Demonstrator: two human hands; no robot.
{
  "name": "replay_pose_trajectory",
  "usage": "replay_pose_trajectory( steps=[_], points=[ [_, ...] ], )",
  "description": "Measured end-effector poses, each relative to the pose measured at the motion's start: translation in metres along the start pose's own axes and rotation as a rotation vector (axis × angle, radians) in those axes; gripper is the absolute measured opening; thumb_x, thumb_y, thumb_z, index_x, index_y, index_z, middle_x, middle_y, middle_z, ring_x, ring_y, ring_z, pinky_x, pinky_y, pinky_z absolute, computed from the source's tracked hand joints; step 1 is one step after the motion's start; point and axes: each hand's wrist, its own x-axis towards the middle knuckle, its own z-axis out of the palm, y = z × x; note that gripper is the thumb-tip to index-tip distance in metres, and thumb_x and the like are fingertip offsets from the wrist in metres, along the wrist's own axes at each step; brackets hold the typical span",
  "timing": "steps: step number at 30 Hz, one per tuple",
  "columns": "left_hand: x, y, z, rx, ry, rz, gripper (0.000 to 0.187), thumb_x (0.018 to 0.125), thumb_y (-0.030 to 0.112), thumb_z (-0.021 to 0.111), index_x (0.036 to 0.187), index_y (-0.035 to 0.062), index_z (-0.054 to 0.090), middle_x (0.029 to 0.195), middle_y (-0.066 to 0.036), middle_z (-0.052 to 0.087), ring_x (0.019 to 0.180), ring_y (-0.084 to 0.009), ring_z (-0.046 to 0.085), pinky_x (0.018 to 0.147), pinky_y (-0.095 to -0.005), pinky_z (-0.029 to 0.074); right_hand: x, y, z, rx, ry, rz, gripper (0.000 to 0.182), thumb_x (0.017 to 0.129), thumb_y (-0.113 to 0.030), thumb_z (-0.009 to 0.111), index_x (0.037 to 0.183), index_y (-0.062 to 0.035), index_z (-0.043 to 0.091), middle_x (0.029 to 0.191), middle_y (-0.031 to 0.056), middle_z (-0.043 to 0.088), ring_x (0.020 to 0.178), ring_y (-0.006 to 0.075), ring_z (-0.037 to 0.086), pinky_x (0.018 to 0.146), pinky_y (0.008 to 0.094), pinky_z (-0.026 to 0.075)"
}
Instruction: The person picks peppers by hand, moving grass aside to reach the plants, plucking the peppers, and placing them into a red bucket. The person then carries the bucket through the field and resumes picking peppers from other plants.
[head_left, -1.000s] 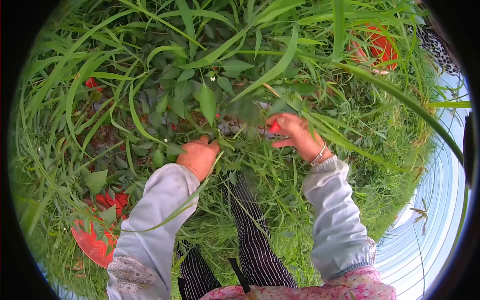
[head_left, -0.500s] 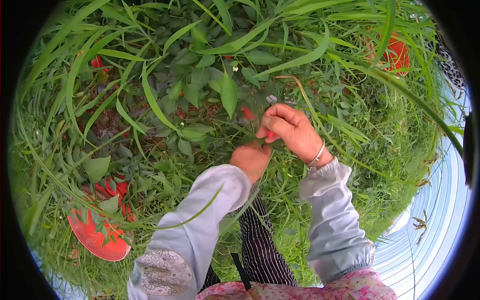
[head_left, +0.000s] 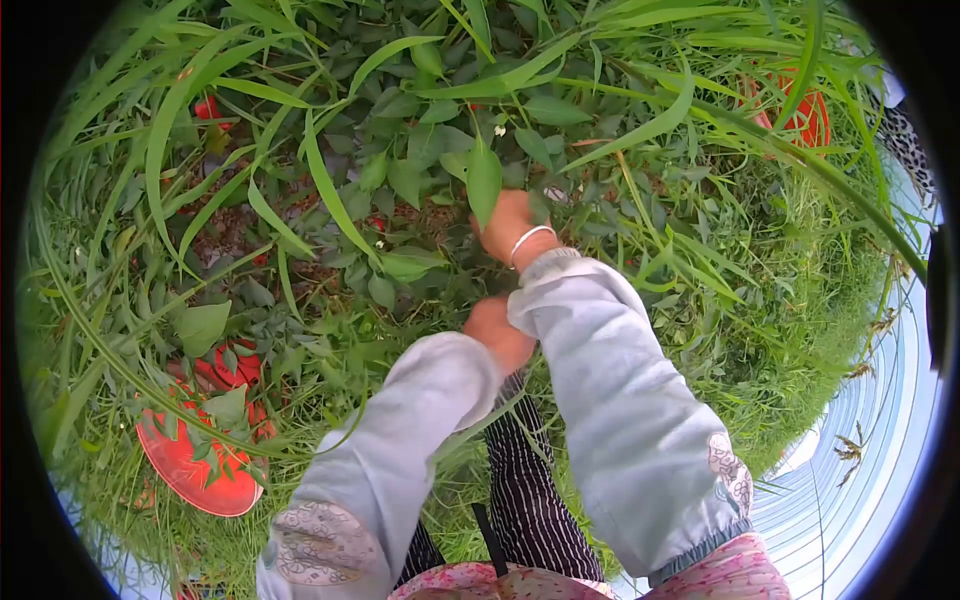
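Observation:
My right hand [head_left: 508, 228], with a white bangle at the wrist, reaches in among the leaves of a bushy pepper plant [head_left: 400, 160]. A broad green leaf [head_left: 484, 182] hangs in front of it, and its fingers are hidden in the foliage. Nearer to me, my left hand [head_left: 495, 330] is low by the stems; the right sleeve [head_left: 590, 330] covers part of it and its fingers do not show. A small red pepper [head_left: 377, 222] shows among the leaves left of my right hand. Whether either hand holds anything cannot be seen.
Tall grass blades [head_left: 620, 130] arch over the plant. A red shoe [head_left: 205, 470] is in the grass at lower left. An orange-red object [head_left: 808, 115] lies at upper right beside leopard-print cloth [head_left: 905, 145]. Pale ridged sheeting [head_left: 860, 460] borders the grass at right.
My right hand has moved left and away from me into the leaves; earlier it pinched a small red pepper beside my left hand. The left hand has barely moved.

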Motion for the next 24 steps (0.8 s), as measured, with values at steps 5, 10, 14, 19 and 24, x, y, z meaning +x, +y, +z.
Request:
replay_pose_trajectory(
  steps=[5, 10, 14, 19, 24],
  points=[
    [-0.017, 0.015, -0.062, 0.112, 0.085, 0.212, 0.014, 0.075, 0.001, 0.057, 0.089, 0.0026, 0.06, 0.08, -0.006, 0.061, 0.071, -0.0138, 0.059, 0.067, -0.0278, 0.048, -0.016, 0.037, -0.025, 0.666, -0.043, -0.084, 0.02, 0.076, -0.01, 0.059, 0.094, -0.0128, 0.067, 0.094, 0.0127, 0.063, 0.087, 0.0287, 0.06, 0.079, 0.0339, 0.048],
    [0.022, 0.016, -0.11, -0.007, 0.396, -0.081, 0.009, 0.078, 0.006, 0.063, 0.085, 0.0025, 0.059, 0.07, 0.0, 0.055, 0.067, -0.0103, 0.051, 0.064, -0.0239, 0.042, -0.025, 0.043, -0.021, 0.752, 0.064, -0.235, 0.019, 0.077, -0.001, 0.058, 0.094, -0.0051, 0.065, 0.084, 0.0045, 0.058, 0.077, 0.0128, 0.056, 0.068, 0.0265, 0.045],
    [0.045, 0.014, -0.11, 0.176, 0.276, 0.01, 0.024, 0.078, 0.011, 0.065, 0.101, 0.0051, 0.062, 0.086, -0.008, 0.062, 0.078, -0.0219, 0.059, 0.071, -0.0319, 0.047, -0.026, 0.042, -0.026, 0.778, -0.005, -0.198, 0.019, 0.076, 0.0, 0.058, 0.093, -0.0058, 0.065, 0.088, 0.0057, 0.059, 0.082, 0.0176, 0.059, 0.075, 0.028, 0.046],
    [0.056, 0.019, -0.109, 0.33, 0.056, -0.151, 0.03, 0.076, 0.014, 0.067, 0.103, 0.0047, 0.061, 0.094, -0.009, 0.063, 0.078, -0.023, 0.059, 0.072, -0.0345, 0.047, -0.028, 0.043, -0.023, 0.692, -0.026, -0.26, 0.02, 0.075, 0.0, 0.057, 0.092, -0.0067, 0.066, 0.094, 0.0067, 0.059, 0.09, 0.0223, 0.059, 0.081, 0.0293, 0.046],
    [0.046, 0.042, -0.106, 0.368, -0.131, -0.233, 0.025, 0.071, 0.018, 0.068, 0.092, 0.0043, 0.064, 0.076, -0.01, 0.062, 0.066, -0.0229, 0.057, 0.064, -0.0355, 0.046, -0.036, 0.046, -0.027, 0.727, -0.042, -0.281, 0.021, 0.075, -0.001, 0.057, 0.092, -0.0093, 0.066, 0.106, 0.0103, 0.057, 0.098, 0.0253, 0.058, 0.085, 0.0304, 0.046]
  ],
)
